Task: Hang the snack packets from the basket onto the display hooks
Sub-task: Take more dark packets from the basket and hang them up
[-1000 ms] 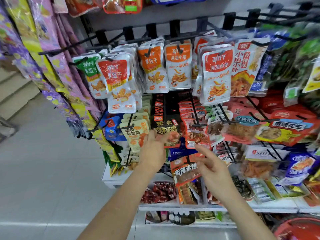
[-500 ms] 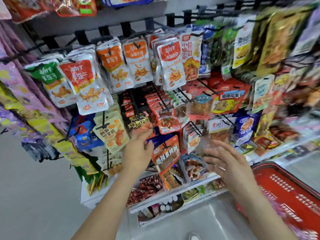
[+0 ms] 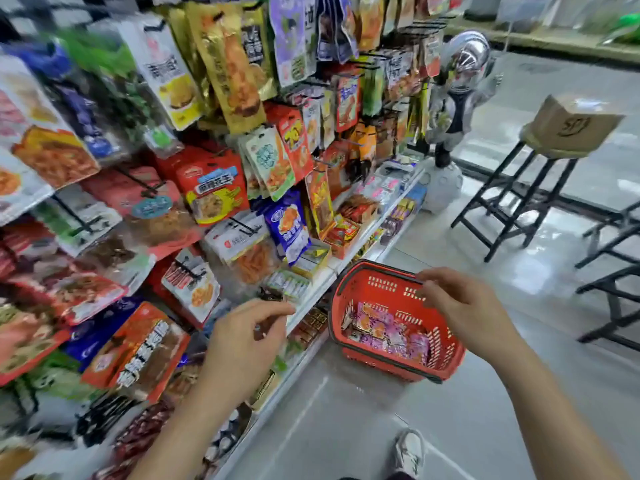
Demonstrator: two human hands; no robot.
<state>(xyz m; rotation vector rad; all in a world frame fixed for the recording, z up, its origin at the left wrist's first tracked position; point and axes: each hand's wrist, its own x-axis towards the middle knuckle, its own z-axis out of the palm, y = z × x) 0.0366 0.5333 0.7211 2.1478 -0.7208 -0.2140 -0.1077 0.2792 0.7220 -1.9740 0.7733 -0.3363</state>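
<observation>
On the floor, red basket (image 3: 356, 289), long axis crosswise to shelf (image 3: 375, 225), left hand (image 3: 242, 344) and right hand (image 3: 464, 313) empty, relaxed.

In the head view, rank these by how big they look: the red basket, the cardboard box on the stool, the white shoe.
1. red basket
2. cardboard box
3. white shoe
The box stands farther off, so its true size is unsure.
</observation>
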